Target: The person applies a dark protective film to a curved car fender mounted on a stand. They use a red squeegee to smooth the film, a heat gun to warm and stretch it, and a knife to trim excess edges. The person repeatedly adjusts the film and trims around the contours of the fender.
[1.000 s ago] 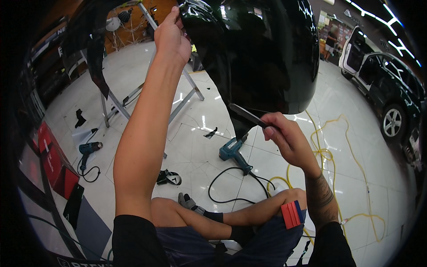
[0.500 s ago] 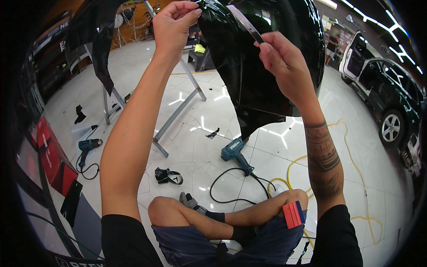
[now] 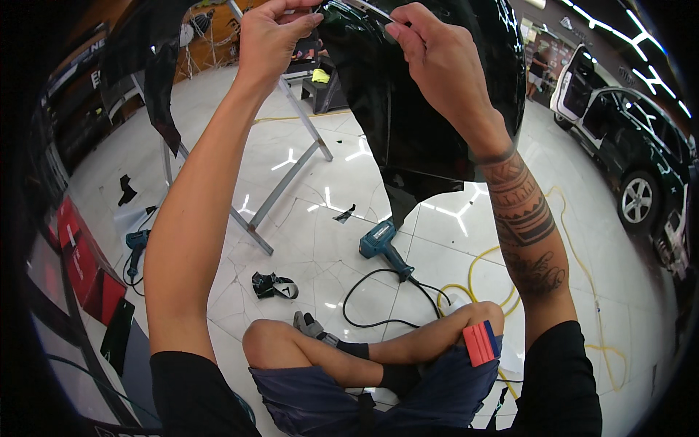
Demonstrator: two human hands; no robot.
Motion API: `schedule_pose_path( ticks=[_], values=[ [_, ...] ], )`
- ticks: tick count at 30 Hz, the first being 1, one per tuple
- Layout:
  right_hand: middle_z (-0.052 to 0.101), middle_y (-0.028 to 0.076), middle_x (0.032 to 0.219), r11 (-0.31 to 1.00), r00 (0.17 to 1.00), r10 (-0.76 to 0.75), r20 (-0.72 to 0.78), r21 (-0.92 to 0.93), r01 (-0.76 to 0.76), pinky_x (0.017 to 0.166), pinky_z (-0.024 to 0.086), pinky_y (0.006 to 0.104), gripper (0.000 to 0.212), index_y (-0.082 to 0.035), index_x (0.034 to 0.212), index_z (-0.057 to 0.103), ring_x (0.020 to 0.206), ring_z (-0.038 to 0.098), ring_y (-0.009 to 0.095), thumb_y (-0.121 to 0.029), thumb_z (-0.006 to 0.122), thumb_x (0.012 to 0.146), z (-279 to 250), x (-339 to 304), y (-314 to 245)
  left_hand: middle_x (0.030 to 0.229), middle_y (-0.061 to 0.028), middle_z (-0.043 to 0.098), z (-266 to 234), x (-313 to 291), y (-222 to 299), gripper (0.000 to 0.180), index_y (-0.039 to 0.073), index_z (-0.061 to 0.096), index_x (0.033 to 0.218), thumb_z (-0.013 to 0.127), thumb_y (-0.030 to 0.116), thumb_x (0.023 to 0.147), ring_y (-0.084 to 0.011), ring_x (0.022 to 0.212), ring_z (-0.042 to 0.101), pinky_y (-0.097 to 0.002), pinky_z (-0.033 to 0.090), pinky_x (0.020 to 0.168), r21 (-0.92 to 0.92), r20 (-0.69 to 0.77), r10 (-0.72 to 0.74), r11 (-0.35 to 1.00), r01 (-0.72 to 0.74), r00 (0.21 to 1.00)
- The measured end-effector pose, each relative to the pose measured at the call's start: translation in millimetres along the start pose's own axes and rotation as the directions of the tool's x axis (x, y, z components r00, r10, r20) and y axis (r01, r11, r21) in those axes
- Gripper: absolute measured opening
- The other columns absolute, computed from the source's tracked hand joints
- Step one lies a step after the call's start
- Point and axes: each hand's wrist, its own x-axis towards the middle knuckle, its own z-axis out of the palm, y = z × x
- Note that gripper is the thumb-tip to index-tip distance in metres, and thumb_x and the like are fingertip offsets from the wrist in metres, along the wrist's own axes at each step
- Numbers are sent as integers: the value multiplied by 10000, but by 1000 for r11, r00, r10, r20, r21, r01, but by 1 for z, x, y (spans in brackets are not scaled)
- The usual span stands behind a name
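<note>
A glossy dark car panel [image 3: 502, 80] stands upright before me, with dark film [image 3: 408, 138] hanging from it in a ragged lower edge. At the top, my left hand [image 3: 271, 44] pinches the film's edge between thumb and fingers. My right hand [image 3: 444, 65] is closed round a slim, flat, silvery tool [image 3: 373, 9] held against the upper part of the panel. Its exact kind does not show. A red squeegee [image 3: 479, 344] with a dark blue edge rests on my right thigh. Below the film, a teal heat gun [image 3: 382, 242] lies on the floor.
Metal stand legs [image 3: 287, 182] rise at the left. A second heat gun [image 3: 136, 240] lies beside a red box [image 3: 84, 255]. A yellow cord [image 3: 473, 273] loops at right; film scraps [image 3: 273, 286] dot the tiles. A dark car [image 3: 633, 146] and a distant person [image 3: 537, 69] are at far right.
My right hand has moved up and left with the slim tool, closer to my left hand. My left hand has shifted slightly left and stays on the film's edge.
</note>
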Motion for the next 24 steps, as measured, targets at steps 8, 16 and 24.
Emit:
schedule_pose_path(
  ticks=[8, 16, 24],
  values=[
    [573, 152, 650, 975, 984, -172, -52, -150, 163, 562, 469, 449, 111, -26, 781, 588, 616, 593, 368, -108, 596, 856, 14, 2, 9, 974, -72, 674, -2, 5, 4, 373, 13, 629, 1181, 716, 54, 821, -92, 823, 619, -220, 486, 736, 63, 50, -75, 995, 72, 996],
    [582, 161, 731, 957, 989, -141, 48, -250, 148, 604, 485, 451, 124, -19, 747, 575, 680, 607, 358, -99, 587, 841, 13, 12, 4, 752, -23, 658, 9, 3, 13, 196, -26, 686, 988, 682, -56, 794, -61, 622, 578, -199, 467, 571, -102, -24, -61, 993, 58, 998],
    [623, 170, 669, 924, 983, -121, 141, -345, 164, 572, 514, 436, 147, -26, 682, 625, 631, 644, 354, -77, 563, 804, 12, 21, -9, 745, -22, 654, 9, 3, 9, 180, -36, 683, 979, 663, -65, 802, -60, 613, 574, -203, 473, 561, -83, -41, -27, 996, 23, 999]
  ],
)
